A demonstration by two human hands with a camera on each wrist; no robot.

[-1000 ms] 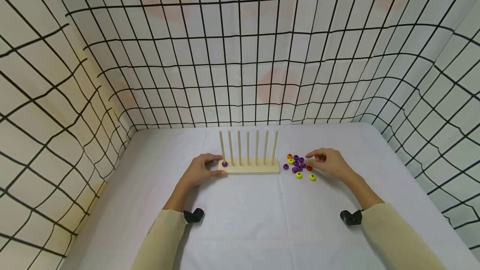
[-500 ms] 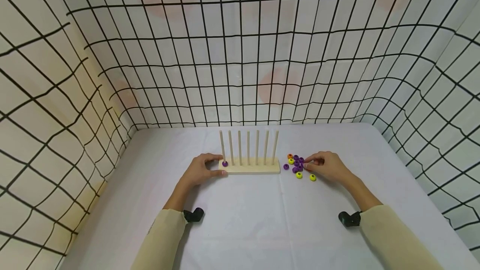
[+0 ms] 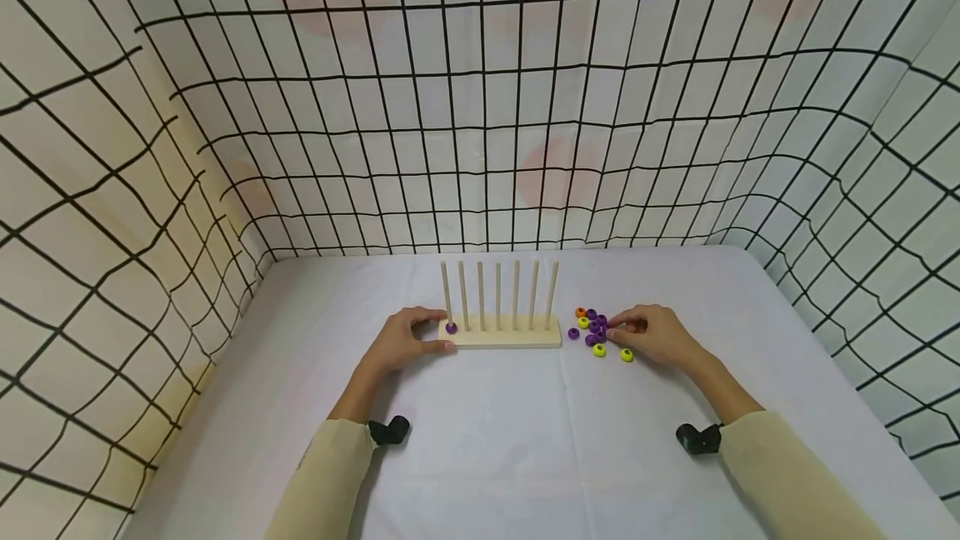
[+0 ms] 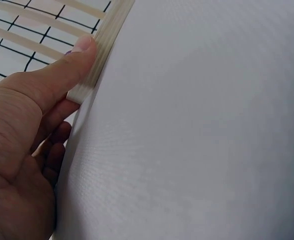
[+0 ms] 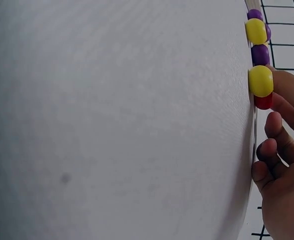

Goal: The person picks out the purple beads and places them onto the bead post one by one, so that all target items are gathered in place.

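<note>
A pale wooden peg board point(image 3: 502, 341) with a row of several upright pegs stands mid-table in the head view. My left hand point(image 3: 397, 340) grips its left end, thumb along the front edge point(image 4: 82, 60) and fingers behind. One purple bead point(image 3: 451, 328) sits at the foot of the leftmost peg. To the right of the board, my right hand point(image 3: 652, 332) reaches into a loose group of beads, thumb and forefinger pinching a purple bead point(image 3: 604, 327) at the group's right side. The fingertips are partly hidden in the right wrist view by a yellow bead point(image 5: 261, 81); a red bead point(image 5: 263, 102) lies beside them.
Several other purple beads point(image 3: 591, 340), an orange bead point(image 3: 580, 312) and yellow beads point(image 3: 599, 350) lie on the white tablecloth point(image 3: 495, 440). Black netting point(image 3: 480, 73) rises behind the table and along both sides.
My right hand has shifted slightly left, its thumb and forefinger closing on a purple bead and covering the red one in the head view. My left hand stays on the board.
</note>
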